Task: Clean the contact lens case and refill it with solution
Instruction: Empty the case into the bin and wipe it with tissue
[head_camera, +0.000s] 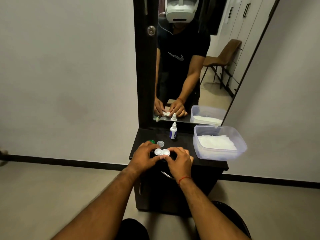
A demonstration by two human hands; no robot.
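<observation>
Head view: left hand (144, 156) and right hand (180, 161) sit close together, each with curled fingers pinching one end of the white lens case (161, 152) held between them. Just beyond the left hand's fingers lie a green cap (152, 141) and a clear cap (160, 143). Farther beyond the case stands the solution bottle (173, 131).

Upper centre of the frame, in the tall dark-framed wall mirror (225, 70): the reflected black short-sleeved T-shirt (183, 42) is showing a pale curved swoosh mark (175, 56) across its chest, a brand sign without letters. Centre of the frame: the small white plastic dropper bottle (173, 130) is carrying a blue-violet paper label (173, 135), whose print is coming out too small and blurred to read. No legible word or number is showing elsewhere.
</observation>
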